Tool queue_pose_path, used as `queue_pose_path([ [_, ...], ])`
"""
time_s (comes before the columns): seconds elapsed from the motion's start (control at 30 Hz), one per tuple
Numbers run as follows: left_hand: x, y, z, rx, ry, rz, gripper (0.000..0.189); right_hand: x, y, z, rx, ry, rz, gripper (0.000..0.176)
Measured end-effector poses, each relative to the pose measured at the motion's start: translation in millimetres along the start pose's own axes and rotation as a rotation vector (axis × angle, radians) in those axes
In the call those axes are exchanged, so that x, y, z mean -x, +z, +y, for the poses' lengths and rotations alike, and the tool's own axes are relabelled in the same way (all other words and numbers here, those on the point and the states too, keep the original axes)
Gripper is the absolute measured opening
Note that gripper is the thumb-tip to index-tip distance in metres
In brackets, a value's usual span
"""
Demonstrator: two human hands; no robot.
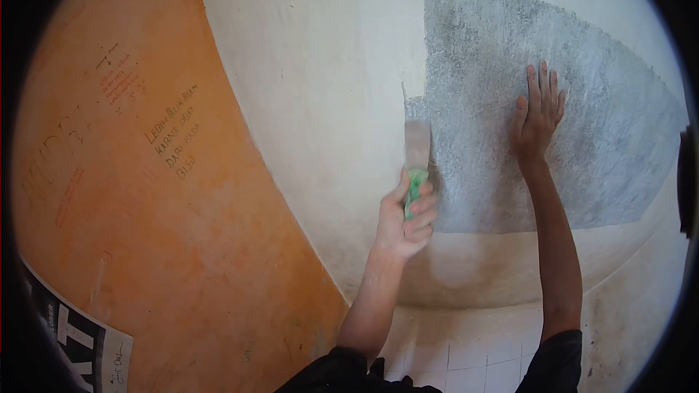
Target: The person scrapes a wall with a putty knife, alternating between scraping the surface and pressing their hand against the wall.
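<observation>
My left hand (409, 217) is wrapped round the green handle of a scraper (417, 144), its flat metal blade pointing up. The blade lies against the wall at the left edge of a rough grey patch (480, 131), just below a small grey notch cut into the pale surface. My right hand (540, 113) rests on the grey patch with its fingers stretched upward and holds nothing. Pale coating (313, 87) covers the wall left of the patch and a strip below it.
An orange wall (218, 262) with handwriting stands at the left, meeting the pale wall along a slanting edge. A black and white poster (109, 349) is at the lower left. White tiles (466, 356) show at the bottom. A dark object (686, 182) is at the right edge.
</observation>
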State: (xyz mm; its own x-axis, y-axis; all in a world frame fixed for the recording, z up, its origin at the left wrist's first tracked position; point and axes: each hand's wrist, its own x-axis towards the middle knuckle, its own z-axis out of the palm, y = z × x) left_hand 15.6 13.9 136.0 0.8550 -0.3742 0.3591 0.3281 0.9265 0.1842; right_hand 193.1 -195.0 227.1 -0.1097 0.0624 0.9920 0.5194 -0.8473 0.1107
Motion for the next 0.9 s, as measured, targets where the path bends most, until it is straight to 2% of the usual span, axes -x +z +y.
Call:
queue_pose_path([
  [0.13,-10,27,5,-0.068,-0.014,-0.043,0.045,1,1,1,-0.011,-0.006,-0.001,0.045],
  [0.23,11,-4,-1,0.01,-0.005,0.03,0.045,1,0,-1,-0.007,-0.002,-0.003,0.045],
  [0.33,4,-16,0,-0.024,-0.052,-0.06,0.045,1,0,-1,-0.006,0.002,0.006,0.045],
  [0.43,-49,48,30,-0.213,0.063,-0.061,0.045,0,0,-1,0.002,-0.004,0.008,0.045],
  [0.53,-52,77,24,-0.17,0.026,-0.115,0.045,0,-1,3,-0.031,-0.014,0.006,0.045],
  [0.63,-11,1,-3,-0.128,0.057,-0.039,0.045,1,-1,2,-0.016,-0.013,0.001,0.044],
  [0.7,-7,-16,-5,-0.102,0.027,-0.003,0.045,0,0,1,-0.014,-0.004,0.01,0.044],
  [0.8,-10,-7,2,-0.016,0.015,-0.079,0.046,3,-2,0,-0.017,-0.004,-0.011,0.044],
  [0.87,-42,44,25,-0.139,0.05,-0.117,0.048,0,-2,2,-0.014,-0.018,0.002,0.044],
  [0.9,-39,46,21,-0.113,0.041,-0.114,0.048,1,-2,2,-0.019,-0.017,-0.001,0.044],
])
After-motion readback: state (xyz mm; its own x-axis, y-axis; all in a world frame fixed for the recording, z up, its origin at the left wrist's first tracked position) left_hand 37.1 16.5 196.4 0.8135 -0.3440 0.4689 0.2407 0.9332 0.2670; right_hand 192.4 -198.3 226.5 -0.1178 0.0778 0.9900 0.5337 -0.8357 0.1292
